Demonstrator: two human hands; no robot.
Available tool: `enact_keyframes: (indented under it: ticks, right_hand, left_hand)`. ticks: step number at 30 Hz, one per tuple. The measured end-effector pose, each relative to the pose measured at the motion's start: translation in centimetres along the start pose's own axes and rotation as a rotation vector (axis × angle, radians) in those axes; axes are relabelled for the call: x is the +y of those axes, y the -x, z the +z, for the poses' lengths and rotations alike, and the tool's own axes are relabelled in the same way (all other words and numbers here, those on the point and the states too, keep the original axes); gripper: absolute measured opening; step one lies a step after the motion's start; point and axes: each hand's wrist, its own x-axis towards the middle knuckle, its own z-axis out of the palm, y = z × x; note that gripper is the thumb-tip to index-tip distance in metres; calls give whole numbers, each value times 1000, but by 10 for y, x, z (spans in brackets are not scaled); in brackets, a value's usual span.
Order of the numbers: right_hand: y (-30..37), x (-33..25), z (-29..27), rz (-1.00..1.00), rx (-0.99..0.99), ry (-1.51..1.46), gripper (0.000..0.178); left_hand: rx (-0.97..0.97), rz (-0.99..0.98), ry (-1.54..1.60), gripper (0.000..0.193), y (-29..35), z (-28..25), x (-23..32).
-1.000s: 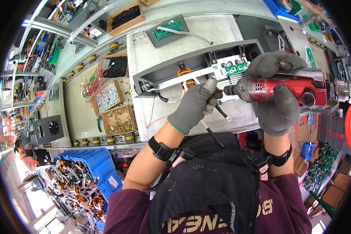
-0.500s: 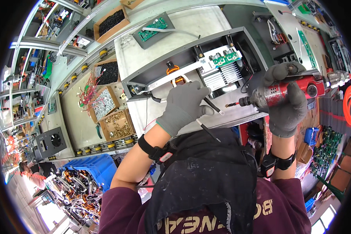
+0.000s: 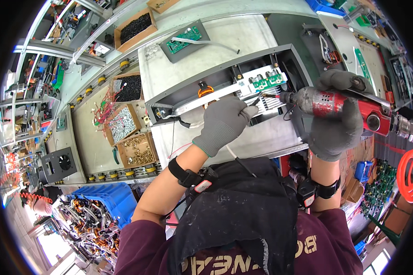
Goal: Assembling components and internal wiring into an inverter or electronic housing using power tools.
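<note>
Holding the red, scuffed, metal-nosed power driver (image 3: 320, 101) right of centre, with the slim reddish bit (image 3: 272, 96) now at the silver, finned metal heatsink (image 3: 274, 105), instead of lower and out in front as half a second ago. Gripping with the grey-gloved right hand (image 3: 335, 133), with fingers clamped around the driver's body from above and below.

Pinching at centre with the grey-gloved left hand (image 3: 225, 120), with thumb and fingertips together, apparently on a black-sleeved cable (image 3: 251, 97); brought up toward the bit from a lower position. Suggesting, by judgement, bit and cable end gathered at one spot for the work in hand. Cannot tell whether touching each other.

To count across the middle of the frame: one long, dark-grey, open metal case (image 3: 186, 92), set aslant on the pale, flat bench top (image 3: 163, 137); inside, one green circuit board (image 3: 267, 82) beside the heatsink, and one orange wire-wound coil (image 3: 205, 90) farther left. Below the left hand, one loose white cable with a black end (image 3: 245, 167).

At upper centre, one dark-grey flat panel (image 3: 174, 57) under one more green board (image 3: 190, 36). Toward the left, four heaps of small parts: two black (image 3: 128, 89), one silver (image 3: 122, 126), one brass-coloured (image 3: 138, 150).
</note>
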Motion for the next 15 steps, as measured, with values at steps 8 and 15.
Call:
enact_keyframes:
  ticks: [8, 15]
  right_hand:
    - [1, 33, 0, -84, -95, 25, 41]
    - [-12, 49, -6, 101, -77, 285, 37]
  left_hand:
    - [-176, -128, 31, 41, -19, -14, 5]
    - [-269, -121, -308, 47, -45, 4, 17]
